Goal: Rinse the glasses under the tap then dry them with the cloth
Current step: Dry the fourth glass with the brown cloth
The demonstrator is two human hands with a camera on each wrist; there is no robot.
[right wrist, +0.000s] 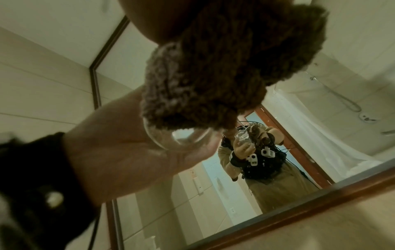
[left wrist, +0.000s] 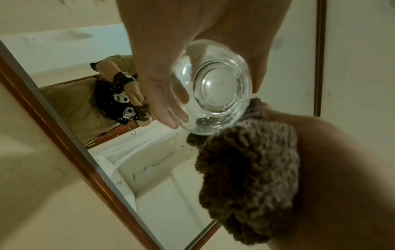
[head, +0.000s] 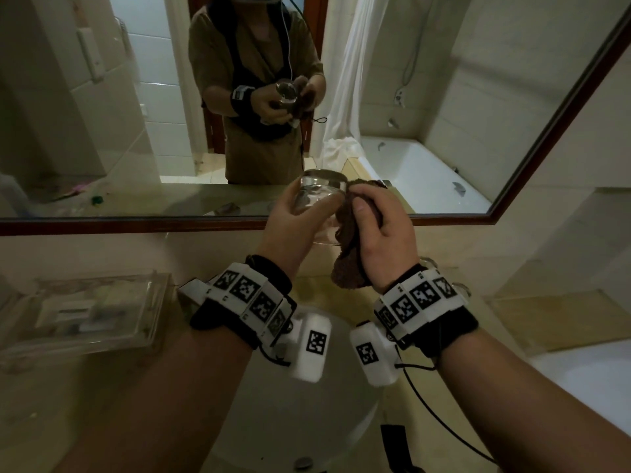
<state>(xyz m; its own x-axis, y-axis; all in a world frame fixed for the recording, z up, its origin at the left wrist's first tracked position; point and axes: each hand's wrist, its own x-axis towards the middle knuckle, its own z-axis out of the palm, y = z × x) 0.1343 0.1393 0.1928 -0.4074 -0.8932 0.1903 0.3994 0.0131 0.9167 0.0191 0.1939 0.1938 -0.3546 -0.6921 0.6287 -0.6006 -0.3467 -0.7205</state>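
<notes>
Above the sink (head: 345, 397), clear of the worktop (head: 444, 336), the left hand (head: 293, 227) curls round the glass (head: 317, 196), mouth towards the mirror (head: 444, 97). Just right of it, touching its side, the right hand (head: 379, 233) pinches the brown cloth (head: 348, 240). Drying the inside would mean bringing the cloth over the far rim.

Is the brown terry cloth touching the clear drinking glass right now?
Touching. The left wrist view shows the brown terry cloth pressed against the clear drinking glass at its lower side.

No legible text shows, only coded square wristband (head: 423, 295) markers.
</notes>
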